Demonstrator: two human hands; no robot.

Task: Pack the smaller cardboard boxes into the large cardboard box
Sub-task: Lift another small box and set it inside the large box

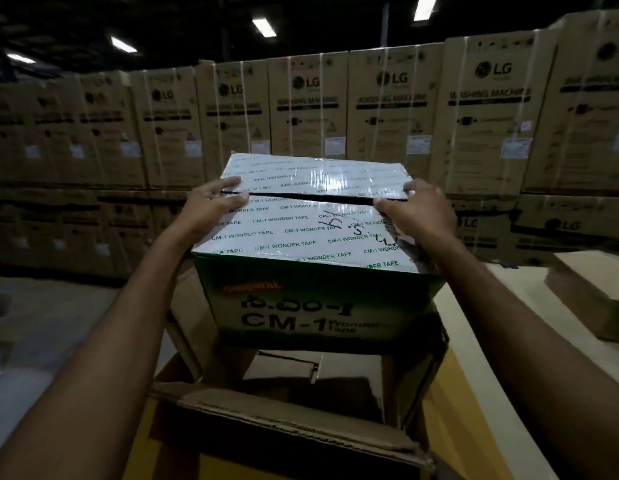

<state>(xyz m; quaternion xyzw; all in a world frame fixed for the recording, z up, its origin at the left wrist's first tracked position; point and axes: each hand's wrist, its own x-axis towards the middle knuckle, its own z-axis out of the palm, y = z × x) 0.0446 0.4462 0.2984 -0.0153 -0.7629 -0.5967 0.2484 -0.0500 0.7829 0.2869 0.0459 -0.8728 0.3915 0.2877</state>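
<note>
CM-1 Wonder Tape box (311, 251), green sides, taped white top, sits held over the open large cardboard box (294, 420), its bottom edge at the big box's rim. Your left hand (211, 206) grips its top left edge, fingers spread flat on the lid; your right hand (418, 209) clamps the top right edge. Another brown box (592, 292) rests on the table (481, 358) to the right. LG washing machine cartons (387, 116) are stacked behind.

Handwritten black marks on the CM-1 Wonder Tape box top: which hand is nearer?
Right. The right hand grips the top's right edge beside the handwritten marks; the left hand holds the opposite left edge of the CM-1 Wonder Tape box.
</note>
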